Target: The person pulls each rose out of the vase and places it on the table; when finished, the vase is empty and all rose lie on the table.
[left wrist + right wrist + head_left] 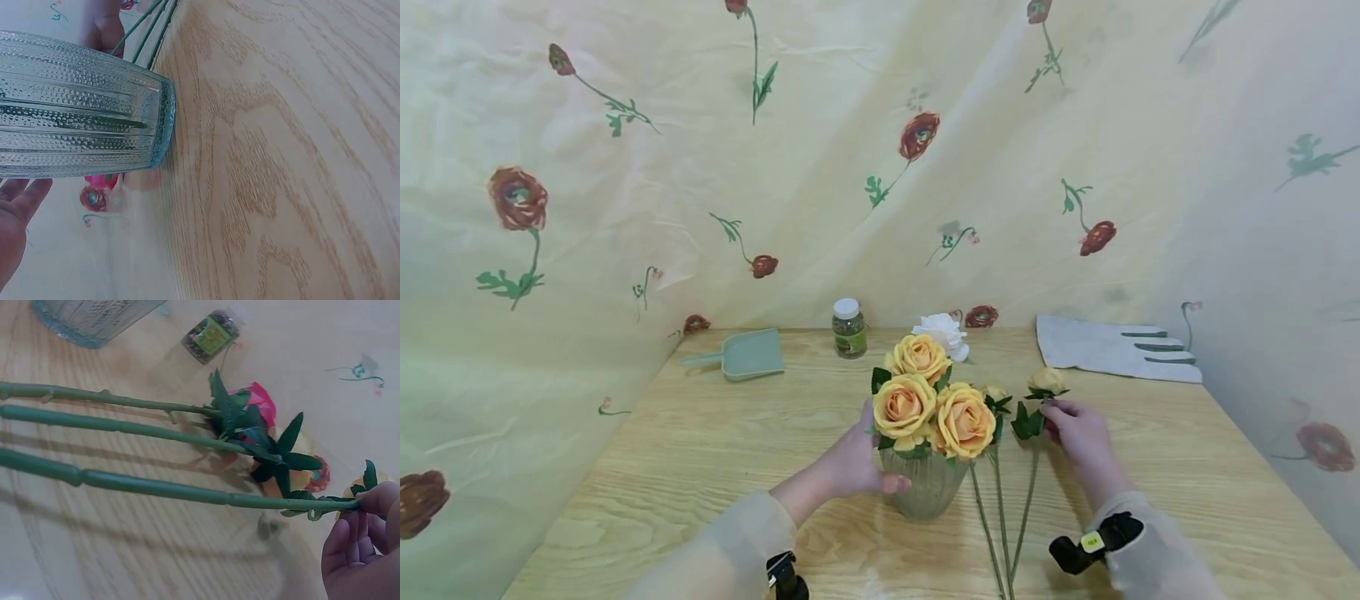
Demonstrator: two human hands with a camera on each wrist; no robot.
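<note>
My left hand (853, 462) holds the ribbed glass vase (925, 492) from its left side, thumb across the front. Three large yellow roses (904, 408) rise over the vase's rim, and a white rose (942, 333) shows behind them. To the right, my right hand (1081, 437) pinches the green stem (156, 487) of a pale yellow rose (1047, 382) just below its bloom. Two more stems (125, 425) lie alongside it; a pink rose (261, 405) shows at the end of one in the right wrist view. The left wrist view catches the vase's base (165, 122) close up.
A jar (849, 333) with a white lid and green label stands behind the vase. At the back left lies a green dustpan (752, 354); at the back right, a pale glove (1105, 346). Flower-printed cloth (820, 167) hangs behind the wooden table (700, 467).
</note>
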